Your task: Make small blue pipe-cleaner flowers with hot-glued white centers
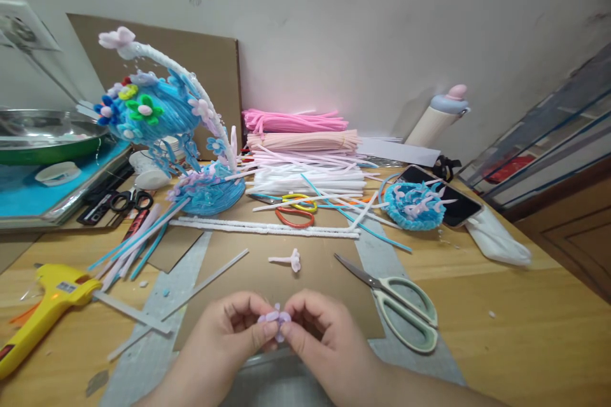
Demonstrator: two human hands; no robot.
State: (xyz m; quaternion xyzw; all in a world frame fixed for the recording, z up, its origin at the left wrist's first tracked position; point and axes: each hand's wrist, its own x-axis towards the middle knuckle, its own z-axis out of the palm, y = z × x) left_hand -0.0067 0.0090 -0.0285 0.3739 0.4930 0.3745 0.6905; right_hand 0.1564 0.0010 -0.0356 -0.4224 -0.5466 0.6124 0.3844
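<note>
The left hand [233, 329] is closing to a narrow pinch, its thumb and index finger gripping 1 lilac fuzzy-stem piece [274, 317]. The right hand [327, 331] is likewise pinching the same piece from the other side, thumb and fingertips nearly meeting the left hand's. The remaining fingers are curling inward on each hand.

The lilac piece is sitting between the 2 hands, above the near edge of the brown cardboard [248, 280]. It is showing several short, rounded loops or lobes; the fingers are partly hiding it, so its lobe count is not verifiable.

Count of items: 1 pale pink flower with stem [294, 260] is lying on the cardboard, just beyond the hands. 1 pair of green-handled scissors [405, 315] is resting to the right, blades parted slightly. 1 yellow glue gun [57, 292] is lying at the left. 1 pair of black-handled scissors [130, 201] is lying farther back. 2 white rods [267, 227] are running side by side behind the flower. 1 phone [461, 197] is lying at the right, partly behind 1 blue fuzzy ornament [414, 206].
</note>
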